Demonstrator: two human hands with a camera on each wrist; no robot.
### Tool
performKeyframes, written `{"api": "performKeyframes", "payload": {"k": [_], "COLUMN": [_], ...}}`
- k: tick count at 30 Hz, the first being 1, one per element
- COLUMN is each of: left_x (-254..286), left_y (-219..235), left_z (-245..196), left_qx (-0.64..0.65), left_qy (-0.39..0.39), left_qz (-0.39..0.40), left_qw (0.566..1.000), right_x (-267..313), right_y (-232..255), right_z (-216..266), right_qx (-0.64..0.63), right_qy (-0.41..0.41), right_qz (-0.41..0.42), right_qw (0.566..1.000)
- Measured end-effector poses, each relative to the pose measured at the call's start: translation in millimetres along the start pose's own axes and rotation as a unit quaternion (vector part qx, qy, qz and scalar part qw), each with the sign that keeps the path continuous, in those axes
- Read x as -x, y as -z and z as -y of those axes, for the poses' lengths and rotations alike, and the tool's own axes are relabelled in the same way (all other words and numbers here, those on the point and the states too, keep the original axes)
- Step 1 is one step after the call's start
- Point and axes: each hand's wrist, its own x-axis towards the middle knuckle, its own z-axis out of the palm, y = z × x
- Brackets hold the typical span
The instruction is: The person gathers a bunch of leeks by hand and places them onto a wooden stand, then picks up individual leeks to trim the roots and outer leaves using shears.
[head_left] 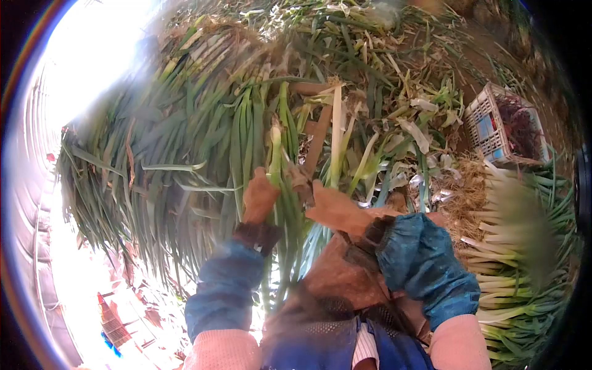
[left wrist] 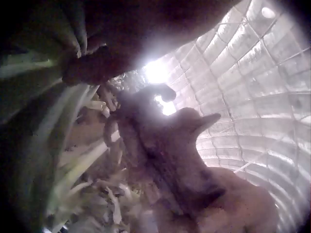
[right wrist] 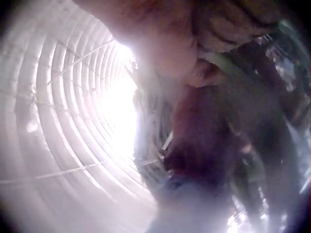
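My left hand (head_left: 260,196) grips a long green onion (head_left: 275,145) around its stalk, pale end up and green leaves hanging below the hand. Beside it, my right hand (head_left: 339,209) reaches in from the right, its darker fingers (head_left: 300,182) close to the stalk. The left wrist view shows those fingers loosely bent, with a gap between finger and thumb and nothing visible in it. The held green onion (left wrist: 29,131) fills that view's left side. In the right wrist view, my left hand (right wrist: 204,121) is dark and blurred below the right one.
A large heap of green onions (head_left: 179,129) spreads across the left and front. Peeled leaves (head_left: 419,132) litter the ground ahead. Trimmed onions (head_left: 499,271) lie in a row at right, roots toward me. A white plastic crate (head_left: 493,132) stands farther right. A curved ribbed wall (right wrist: 53,107) rises at left.
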Motion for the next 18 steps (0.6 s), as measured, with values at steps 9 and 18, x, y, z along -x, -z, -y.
{"api": "performKeyframes", "payload": {"k": [9,18], "left_x": [-4,-40], "left_y": [-6,-50], "left_z": [2,39], "left_qx": [-0.015,0.051], "left_qy": [0.033,-0.020], "left_qz": [0.060,0.078], "left_qw": [0.998,0.995], "right_x": [26,8], "right_y": [11,5], "right_z": [19,7], "right_qx": [-0.041,-0.069], "right_qy": [0.003,-0.032], "right_qz": [0.041,0.035], "right_qw": [0.998,0.997]}}
